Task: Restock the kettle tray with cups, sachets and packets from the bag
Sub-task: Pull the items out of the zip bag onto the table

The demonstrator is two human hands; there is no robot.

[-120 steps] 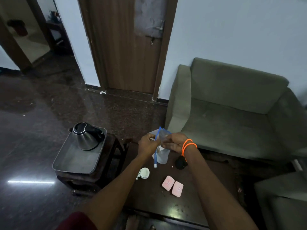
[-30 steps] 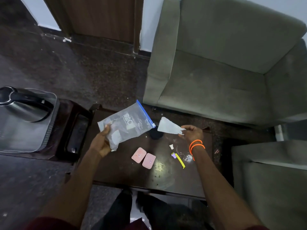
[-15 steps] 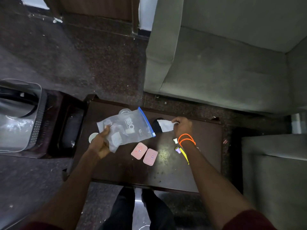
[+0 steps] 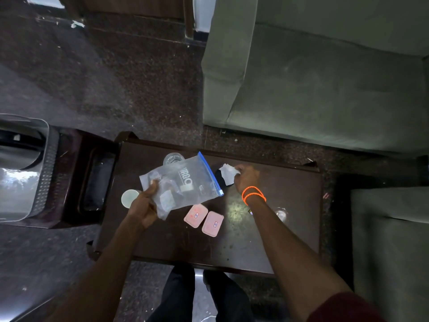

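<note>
Tray [image 4: 44, 180]: We see it far on the left, on its own small stand. The kettle [image 4: 18, 147] sits in it. We think it waits there so the things can go in later. Nothing from the bag is in it yet.

White cup [image 4: 130, 198]: It sits on the dark table [image 4: 290, 228], just beside our left hand, on the side near the tray. We think that makes it a short trip.

Left hand [image 4: 145, 209]: Our fingers are closed tight on the bottom end of the bag [image 4: 183, 182]. We hold it up off the table, with the blue zip end pointing to the right, so the other hand can reach in.

Glass [image 4: 173, 158]: It stands behind the bag, partly hidden.

Pink packets [image 4: 204, 219]: Two lie flat, side by side, touching, just under the bag. We think they are set out so we can see what we have.

Right hand [image 4: 246, 180]: Our fingers pinch a white paper sachet [image 4: 226, 173]. We hold it low over a small dark thing [image 4: 219, 176] on the table. We cannot tell what that is.

Next: We think the things on the table must go over to the tray.
</note>
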